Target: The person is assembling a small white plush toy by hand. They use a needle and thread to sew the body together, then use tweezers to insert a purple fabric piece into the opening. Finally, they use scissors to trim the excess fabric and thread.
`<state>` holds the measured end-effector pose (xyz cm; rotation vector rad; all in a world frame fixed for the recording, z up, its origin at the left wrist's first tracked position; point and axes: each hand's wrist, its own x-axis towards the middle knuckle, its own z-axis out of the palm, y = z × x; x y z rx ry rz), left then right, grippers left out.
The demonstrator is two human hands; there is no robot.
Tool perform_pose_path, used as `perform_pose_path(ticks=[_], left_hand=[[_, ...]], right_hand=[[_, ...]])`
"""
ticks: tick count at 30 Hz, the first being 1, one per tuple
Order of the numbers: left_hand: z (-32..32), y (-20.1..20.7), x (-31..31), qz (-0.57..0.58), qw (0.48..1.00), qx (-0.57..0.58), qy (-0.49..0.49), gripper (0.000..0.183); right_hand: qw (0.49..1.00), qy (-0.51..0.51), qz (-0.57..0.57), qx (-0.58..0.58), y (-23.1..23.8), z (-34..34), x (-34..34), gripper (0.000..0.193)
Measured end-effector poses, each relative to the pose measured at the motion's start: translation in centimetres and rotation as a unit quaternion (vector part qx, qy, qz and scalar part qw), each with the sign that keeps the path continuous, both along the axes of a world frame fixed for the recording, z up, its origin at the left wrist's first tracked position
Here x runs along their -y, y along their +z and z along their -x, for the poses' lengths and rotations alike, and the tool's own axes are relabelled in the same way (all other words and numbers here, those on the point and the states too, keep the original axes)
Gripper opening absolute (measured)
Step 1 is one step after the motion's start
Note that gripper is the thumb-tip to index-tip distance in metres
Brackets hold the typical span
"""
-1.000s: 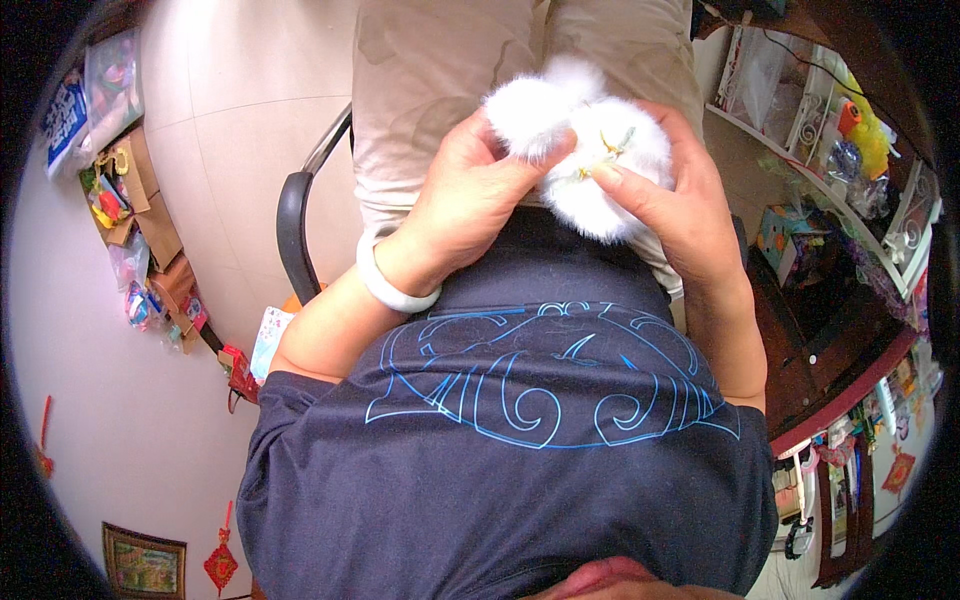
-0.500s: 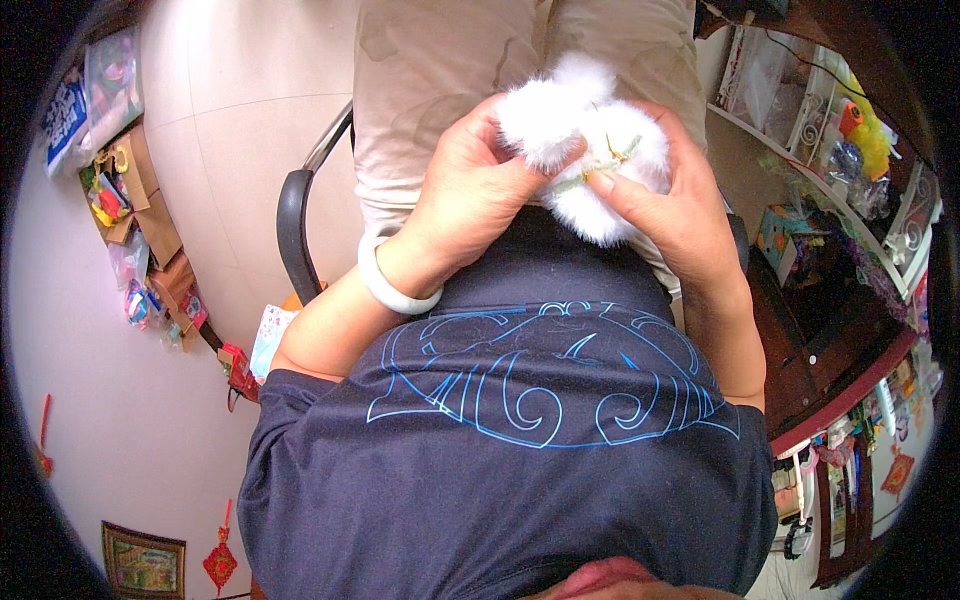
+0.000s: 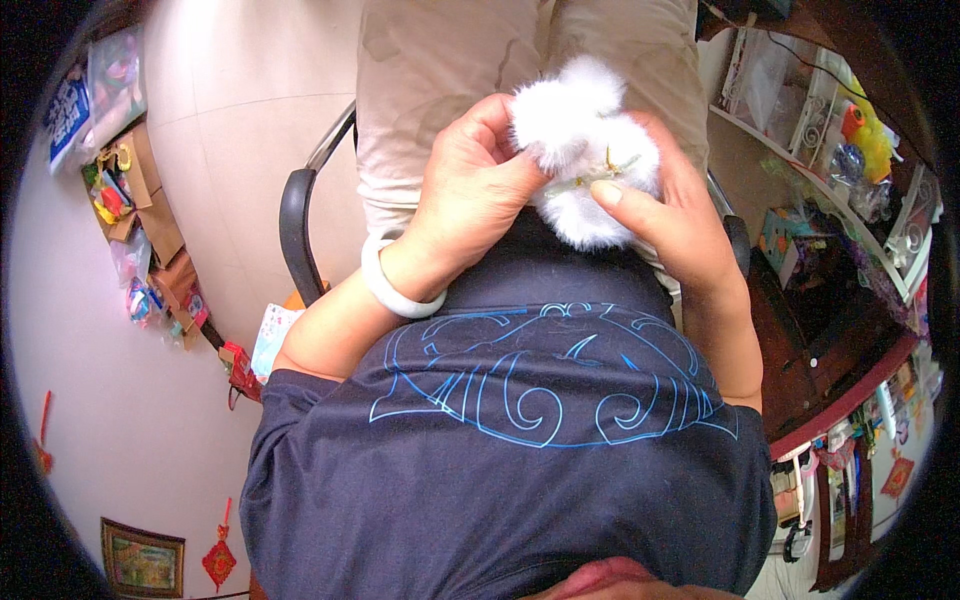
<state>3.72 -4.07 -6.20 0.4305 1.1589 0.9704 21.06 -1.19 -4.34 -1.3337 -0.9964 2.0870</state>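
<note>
Over my lap I hold a cluster of fluffy white pompoms (image 3: 566,112); exactly what it forms I cannot make out. Small gold and pale green bits (image 3: 612,164) show in the fur at its middle. My left hand (image 3: 470,195) pinches the cluster's left side between thumb and fingers, and a white bangle (image 3: 390,285) circles that wrist. On the right side, my right hand (image 3: 675,215) grips the fluff, its thumb lying across the front beside the gold bits. The fur hides some fingertips of both hands.
A black chair armrest (image 3: 295,220) curves at my left. Boxes (image 3: 155,215) and plastic bags line the left wall. To the right stands a dark red-edged table (image 3: 830,400), with a yellow plush toy (image 3: 872,140) and white scrolled metalwork beyond it.
The pompom cluster has shifted and turned slightly in my hands. My left thumb has drawn back from the middle to the left side. My right thumb still rests on the front.
</note>
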Motion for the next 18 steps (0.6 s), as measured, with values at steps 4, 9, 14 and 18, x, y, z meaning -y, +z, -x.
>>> perform_pose_path(ticks=[4, 9, 14, 18], left_hand=[[-0.1, -0.1, 0.2, 0.002, 1.000, 0.020, 0.019, 0.026], [-0.1, -0.2, 0.3, -0.005, 0.999, 0.034, 0.017, 0.029], [0.4, -0.4, -0.1, 0.073, 0.993, 0.083, 0.046, 0.042], [1.0, 0.6, -0.5, 0.121, 0.983, 0.110, 0.084, 0.054]], right_hand=[[1.000, 0.007, -0.012, 0.015, 0.1, 0.2, 0.0, 0.050], [0.999, 0.024, 0.001, 0.048, -0.1, 0.2, 0.1, 0.046], [0.997, 0.027, -0.001, 0.066, -0.4, 0.2, 0.2, 0.044], [0.998, -0.004, 0.020, 0.054, -0.5, -0.2, 0.0, 0.054]])
